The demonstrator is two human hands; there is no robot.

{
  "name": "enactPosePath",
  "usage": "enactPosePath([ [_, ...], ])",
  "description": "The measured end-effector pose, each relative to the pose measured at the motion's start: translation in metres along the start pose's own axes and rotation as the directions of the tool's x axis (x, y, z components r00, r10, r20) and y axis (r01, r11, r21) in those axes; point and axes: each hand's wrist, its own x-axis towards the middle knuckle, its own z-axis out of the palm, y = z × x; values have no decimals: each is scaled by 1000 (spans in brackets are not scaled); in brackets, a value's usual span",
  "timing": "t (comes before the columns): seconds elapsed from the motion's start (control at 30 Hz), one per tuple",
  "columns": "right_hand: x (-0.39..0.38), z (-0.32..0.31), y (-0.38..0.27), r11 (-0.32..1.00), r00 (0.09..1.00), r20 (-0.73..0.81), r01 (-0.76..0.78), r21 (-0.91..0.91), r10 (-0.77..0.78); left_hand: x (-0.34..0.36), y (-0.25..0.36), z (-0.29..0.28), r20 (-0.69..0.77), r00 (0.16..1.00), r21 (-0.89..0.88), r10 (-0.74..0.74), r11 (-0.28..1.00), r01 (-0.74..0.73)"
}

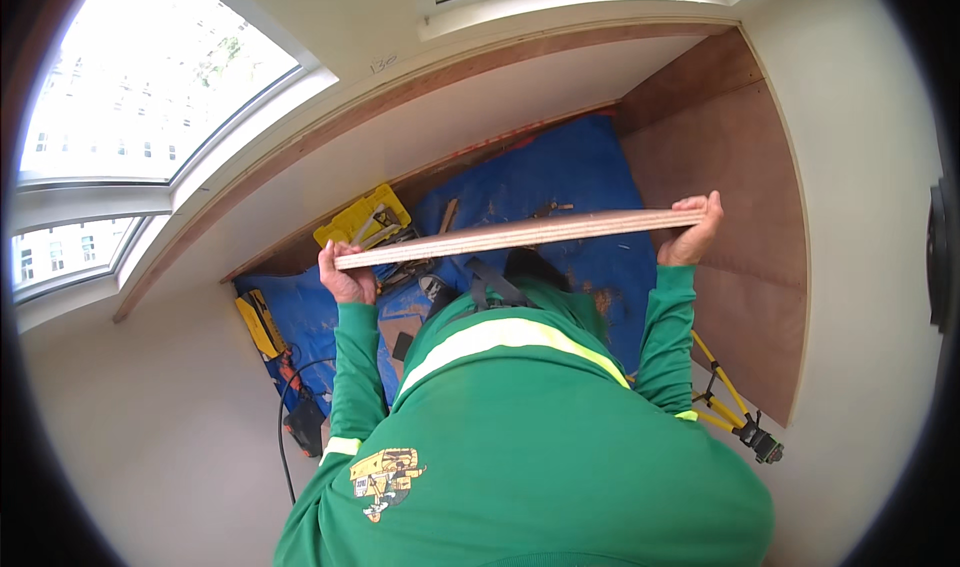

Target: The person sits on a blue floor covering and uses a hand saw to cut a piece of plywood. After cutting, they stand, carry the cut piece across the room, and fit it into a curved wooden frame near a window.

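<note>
A long plywood board [520, 233] spans the space in front of me, its layered edge turned toward me. My left hand [347, 273] is closed round its left end, thumb and fingers at the corner. At the other end my right hand [694, 229] grips the board, with fingers curled over the top. The right end sits a little higher in the picture than the left. Both forearms, in green sleeves, reach forward. Below the board, parts of my legs and one shoe [431, 287] show; the board hides some of the floor.
A blue sheet [580, 167] covers the floor, with scraps on it. A yellow toolbox [365, 217] holding tools stands at the left, near a yellow case [260, 323] and a cable [281, 417]. A yellow tripod [735, 407] is at the right. Plywood panelling [740, 187] lines the right side; windows [150, 77] are upper left.
</note>
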Motion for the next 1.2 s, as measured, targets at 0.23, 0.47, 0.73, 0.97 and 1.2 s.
enactPosePath([
  [0.23, 26, -17, -54, 967, 991, 121, -78, 241, 50, -95, 58, 70, 183, 969, 76, 167, 980, -183],
  [0.47, 64, 1, -71, 950, 970, 228, -142, 279, 78, -160, 95, 138, 197, 923, 162, 329, 918, -362],
  [0.73, 90, 29, -60, 890, 925, 360, -262, 372, 122, -210, 109, 167, 162, 858, 219, 488, 830, -513],
  [0.97, 126, 63, -51, 865, 871, 476, -327, 381, 119, -224, 94, 175, 109, 827, 194, 552, 804, -562],
  [1.2, 182, 72, -23, 846, 833, 545, -357, 395, 97, -219, 51, 184, 100, 826, 166, 555, 809, -564],
])
